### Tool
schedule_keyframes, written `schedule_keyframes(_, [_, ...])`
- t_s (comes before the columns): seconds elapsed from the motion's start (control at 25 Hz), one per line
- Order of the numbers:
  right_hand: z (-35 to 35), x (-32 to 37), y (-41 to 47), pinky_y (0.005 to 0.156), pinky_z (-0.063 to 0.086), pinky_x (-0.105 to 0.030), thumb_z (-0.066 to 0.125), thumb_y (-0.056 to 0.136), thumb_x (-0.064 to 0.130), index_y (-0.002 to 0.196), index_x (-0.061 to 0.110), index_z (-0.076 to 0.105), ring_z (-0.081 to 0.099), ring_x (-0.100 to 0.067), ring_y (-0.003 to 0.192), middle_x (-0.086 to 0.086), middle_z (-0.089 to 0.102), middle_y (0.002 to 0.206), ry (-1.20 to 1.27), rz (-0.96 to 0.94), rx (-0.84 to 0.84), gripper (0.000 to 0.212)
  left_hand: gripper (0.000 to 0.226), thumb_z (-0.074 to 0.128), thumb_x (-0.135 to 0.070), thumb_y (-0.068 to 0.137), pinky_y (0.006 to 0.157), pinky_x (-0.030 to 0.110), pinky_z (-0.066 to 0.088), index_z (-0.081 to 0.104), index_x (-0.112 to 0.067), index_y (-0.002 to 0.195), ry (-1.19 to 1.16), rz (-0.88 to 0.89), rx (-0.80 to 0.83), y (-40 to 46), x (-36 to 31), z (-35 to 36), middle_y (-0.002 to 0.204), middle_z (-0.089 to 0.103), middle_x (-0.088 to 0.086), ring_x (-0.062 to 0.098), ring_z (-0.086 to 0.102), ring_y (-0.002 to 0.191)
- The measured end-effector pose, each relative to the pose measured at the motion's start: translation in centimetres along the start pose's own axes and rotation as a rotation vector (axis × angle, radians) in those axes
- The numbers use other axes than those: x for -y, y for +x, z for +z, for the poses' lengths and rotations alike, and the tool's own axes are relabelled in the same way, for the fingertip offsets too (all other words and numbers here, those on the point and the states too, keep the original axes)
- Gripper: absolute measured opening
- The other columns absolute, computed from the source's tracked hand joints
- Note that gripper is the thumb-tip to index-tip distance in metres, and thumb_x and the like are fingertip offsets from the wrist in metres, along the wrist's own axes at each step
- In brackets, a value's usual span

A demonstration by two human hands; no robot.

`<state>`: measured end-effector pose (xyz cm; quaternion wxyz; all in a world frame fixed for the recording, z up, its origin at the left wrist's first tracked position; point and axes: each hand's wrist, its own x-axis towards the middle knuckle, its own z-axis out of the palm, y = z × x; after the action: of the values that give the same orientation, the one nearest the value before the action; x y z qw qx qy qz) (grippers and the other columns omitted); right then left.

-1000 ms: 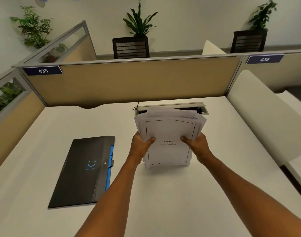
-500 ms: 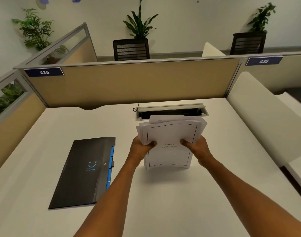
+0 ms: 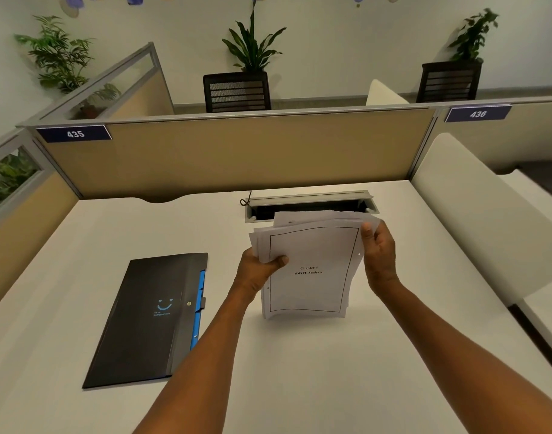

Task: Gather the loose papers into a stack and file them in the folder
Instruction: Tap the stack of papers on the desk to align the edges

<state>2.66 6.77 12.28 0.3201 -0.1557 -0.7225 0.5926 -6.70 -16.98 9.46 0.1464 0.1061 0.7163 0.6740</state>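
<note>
Papers [image 3: 309, 270], light, limp and uneven on top, pinched at both side edges between left hand [image 3: 257, 270] and right hand [image 3: 379, 256].

Items I cannot read in full from my remote station:

- Stack of papers [image 3: 309, 270]: only the top sheet shows; I cannot count the sheets behind it.
- Left hand [image 3: 257, 272]: fingers hidden behind the stack, thumb alone visible.
- Right hand [image 3: 378, 255]: fingertips concealed by the stack's upper right edge.
- Folder [image 3: 149, 317]: small print under its smile logo too fine to read; contents unseen.
- Cable tray [image 3: 309, 203]: near rim partly covered by papers; interior dark.
- Both forearms: cut off at the bottom edge.
</note>
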Motion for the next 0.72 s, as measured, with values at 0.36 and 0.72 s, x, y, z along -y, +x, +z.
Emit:
schedule_keyframes(0.36, [-0.9,1.1,1.7,0.073,0.048,-0.017,0.049,0.101,0.020,0.100,0.016,0.065,0.057,-0.009,0.087,-0.001,0.065,0.094,-0.120,-0.071,-0.079,0.016,0.039,0.086,-0.014,0.070,0.065,0.016,0.055,0.066,-0.032,0.099,-0.018,-0.010,0.015,0.4,0.0,-0.1,0.094,0.073,-0.007,0.005,0.069,0.085])
schedule_keyframes(0.72, [-1.0,3.6,2.9,0.078,0.047,-0.024,0.064,0.092,0.022,0.101,0.017,0.069,0.057,-0.007,0.094,0.008,0.067,0.098,-0.326,-0.247,0.084,0.012,0.040,0.085,-0.011,0.071,0.068,0.017,0.055,0.067,-0.027,0.103,-0.023,-0.032,0.040,0.4,0.0,-0.4,0.098,0.073,-0.004,0.011,0.069,0.092])
